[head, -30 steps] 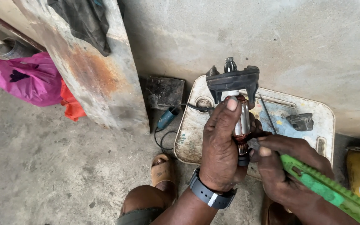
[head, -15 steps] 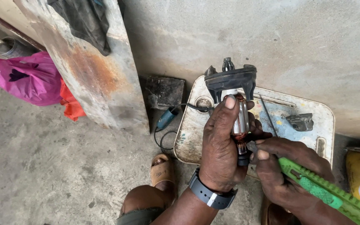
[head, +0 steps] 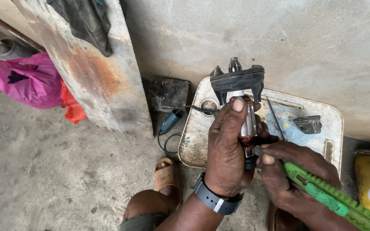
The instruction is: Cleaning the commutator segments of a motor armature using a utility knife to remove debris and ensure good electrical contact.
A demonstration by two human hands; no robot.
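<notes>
Left hand (head: 225, 158) wrapped tight round the motor armature (head: 248, 128), held upright over the white tray (head: 193, 137). Right hand (head: 292, 171) clamped on the green utility knife (head: 335, 201), tip at the armature's lower end. Best to scrape lightly, away from the fingers.

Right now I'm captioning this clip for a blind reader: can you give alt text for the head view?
The left hand grips a motor armature upright, its black end piece on top, while the right hand holds a green utility knife at its lower end. Below lie a worn white tray and concrete floor, with a pink bag to the left.
</notes>
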